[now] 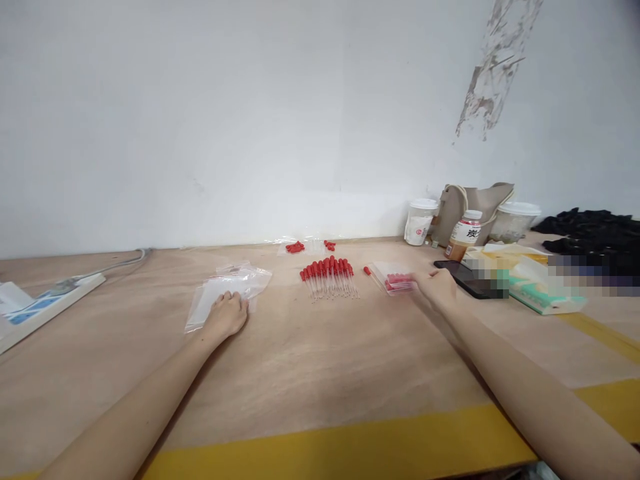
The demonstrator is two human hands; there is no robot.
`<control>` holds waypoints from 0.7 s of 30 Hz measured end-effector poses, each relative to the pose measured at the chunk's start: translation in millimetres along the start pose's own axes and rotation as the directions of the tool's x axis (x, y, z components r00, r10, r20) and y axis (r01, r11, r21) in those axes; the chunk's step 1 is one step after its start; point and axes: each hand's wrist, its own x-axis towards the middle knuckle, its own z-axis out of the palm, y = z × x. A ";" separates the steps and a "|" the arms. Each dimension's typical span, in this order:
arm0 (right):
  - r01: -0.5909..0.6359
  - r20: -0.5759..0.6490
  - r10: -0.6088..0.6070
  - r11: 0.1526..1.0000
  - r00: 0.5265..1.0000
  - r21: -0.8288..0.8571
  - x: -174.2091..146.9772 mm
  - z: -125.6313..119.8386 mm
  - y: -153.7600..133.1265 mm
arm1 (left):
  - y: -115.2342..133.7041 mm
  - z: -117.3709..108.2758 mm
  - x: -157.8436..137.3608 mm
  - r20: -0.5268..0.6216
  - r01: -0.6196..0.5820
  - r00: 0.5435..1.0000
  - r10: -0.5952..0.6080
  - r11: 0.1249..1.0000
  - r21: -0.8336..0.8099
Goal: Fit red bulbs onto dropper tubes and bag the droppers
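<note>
My left hand [230, 313] rests on a pile of clear plastic zip bags [207, 293], its fingers slightly bent and a little apart. To the right, my right hand [437, 288] pinches the edge of a small clear plastic bag [386, 271] that lies on the table with several red-bulbed droppers in it. A single dropper [368, 271] lies at that bag's left edge. Between my hands, several droppers [327, 273] are fanned out side by side, red bulbs away from me and thin clear stems towards me. My right fingertips are partly hidden.
Red rubber bulbs [295, 247] lie on clear plastic near the wall. At the right are a phone [470, 279], a tissue pack [543, 293], a drink bottle [463, 237], lidded cups [419, 223], a bag [450, 207] and black cloth [590, 230]. A power strip [50, 300] sits at the left.
</note>
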 end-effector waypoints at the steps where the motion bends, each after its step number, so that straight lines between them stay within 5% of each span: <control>1: 0.061 -0.045 -0.068 0.990 0.997 -0.123 -2.1 -1.6 -1.9 | 0.0 -1.5 -0.1 -0.002 -0.006 1.000 0.006 1.000 -0.002; 4: 0.252 0.065 -0.244 0.940 0.968 -0.228 -13.0 2.3 -13.6 | -1.8 -8.6 0.0 -0.012 -0.005 1.000 0.005 1.000 -0.025; 7: 0.521 0.288 -0.453 0.821 0.844 -0.233 -23.7 17.1 -31.3 | -5.8 -22.3 -0.8 -0.058 -0.003 0.998 0.000 0.998 -0.058; 10: 0.607 0.437 -0.449 0.716 0.779 -0.346 -26.4 36.8 -49.4 | -6.6 -42.3 -6.6 -0.164 -0.139 0.979 0.118 0.982 -0.128; 12: 0.568 0.473 -0.359 0.699 0.805 -0.434 -24.3 50.1 -59.0 | -1.7 -54.6 -14.9 -0.233 -0.393 0.910 0.342 0.891 -0.227; 15: 0.504 0.465 -0.275 0.712 0.841 -0.489 -21.0 66.9 -67.2 | 14.3 -62.5 -32.5 -0.134 -0.640 0.760 0.636 0.698 -0.320; 18: 0.487 0.461 -0.254 0.713 0.850 -0.505 -22.2 76.8 -70.0 | 32.1 -56.1 -50.3 0.005 -0.714 0.646 0.763 0.607 -0.348; 21: 0.507 0.467 -0.276 0.707 0.840 -0.494 -26.5 76.9 -73.0 | 42.2 -46.6 -61.1 0.040 -0.737 0.590 0.807 0.558 -0.381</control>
